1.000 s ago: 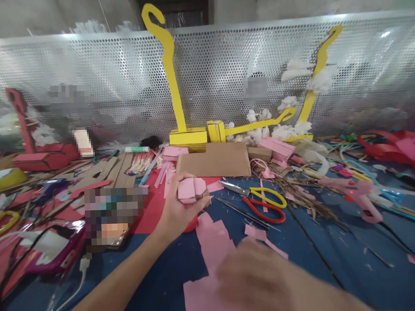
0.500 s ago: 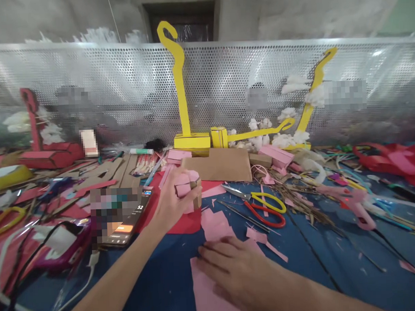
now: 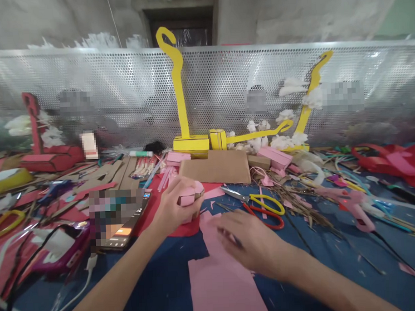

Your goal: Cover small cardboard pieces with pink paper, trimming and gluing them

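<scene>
My left hand (image 3: 178, 204) is closed around a small pink-covered cardboard box (image 3: 191, 194), above red paper (image 3: 186, 229). Over the pink paper sheet (image 3: 225, 282), my right hand (image 3: 244, 238) has its fingers curled and is slightly blurred; a dark thin thing shows between them, too unclear to name. Scissors (image 3: 263, 203) with yellow and red handles lie just beyond my right hand. A thin pointed metal tool (image 3: 224, 205) is partly hidden behind that hand.
A lit phone (image 3: 128, 221) and a purple device (image 3: 64, 251) with cables lie left. Yellow hooked cardboard pieces (image 3: 181, 93) stand at the back by the perforated metal panel. A pink glue gun (image 3: 355, 204) lies right, amid scraps.
My right hand has lifted from lying flat on the pink sheet and moved up and right, its fingers now curled. The box in my left hand has tilted and shifted slightly.
</scene>
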Motion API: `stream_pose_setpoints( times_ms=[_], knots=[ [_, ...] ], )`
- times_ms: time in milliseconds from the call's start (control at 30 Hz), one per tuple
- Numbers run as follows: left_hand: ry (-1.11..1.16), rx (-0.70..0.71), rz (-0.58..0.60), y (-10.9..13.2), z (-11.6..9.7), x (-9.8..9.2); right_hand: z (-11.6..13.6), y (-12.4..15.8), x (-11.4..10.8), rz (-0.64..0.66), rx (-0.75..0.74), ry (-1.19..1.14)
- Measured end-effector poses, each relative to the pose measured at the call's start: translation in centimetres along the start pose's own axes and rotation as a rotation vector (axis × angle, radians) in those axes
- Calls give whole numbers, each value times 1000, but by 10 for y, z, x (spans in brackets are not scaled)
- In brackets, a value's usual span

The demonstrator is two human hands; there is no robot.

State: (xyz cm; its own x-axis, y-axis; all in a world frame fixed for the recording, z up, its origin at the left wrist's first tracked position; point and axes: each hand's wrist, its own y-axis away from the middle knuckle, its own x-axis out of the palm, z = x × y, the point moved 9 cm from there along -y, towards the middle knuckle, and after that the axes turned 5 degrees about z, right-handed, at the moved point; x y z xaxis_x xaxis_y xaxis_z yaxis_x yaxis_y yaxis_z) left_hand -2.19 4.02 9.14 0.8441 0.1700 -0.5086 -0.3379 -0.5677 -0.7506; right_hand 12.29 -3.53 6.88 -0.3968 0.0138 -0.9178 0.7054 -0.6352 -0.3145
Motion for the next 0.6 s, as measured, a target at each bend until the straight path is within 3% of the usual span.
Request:
stream_pose_setpoints(
  times_ms=[67, 200, 300, 433, 533, 600],
  knots=[
    [-8, 41, -5, 1, -4, 1, -9, -6, -22, -115, 80, 16],
    [-22, 95, -4, 4, -8, 4, -23, -16, -23, -37, 186, 171],
    [-28, 102, 0, 6, -9, 6, -40, -14, -29, -95, 354, 174],
    [-6, 132, 0, 7, -12, 7, -30, -17, -24, -68, 225, 210],
    [-19, 90, 0, 6, -8, 5, -28, -16, -25, -135, 212, 239],
    [-21, 92, 14, 6, -8, 6, -17, -16, -22, -146, 73, 220]
  ],
)
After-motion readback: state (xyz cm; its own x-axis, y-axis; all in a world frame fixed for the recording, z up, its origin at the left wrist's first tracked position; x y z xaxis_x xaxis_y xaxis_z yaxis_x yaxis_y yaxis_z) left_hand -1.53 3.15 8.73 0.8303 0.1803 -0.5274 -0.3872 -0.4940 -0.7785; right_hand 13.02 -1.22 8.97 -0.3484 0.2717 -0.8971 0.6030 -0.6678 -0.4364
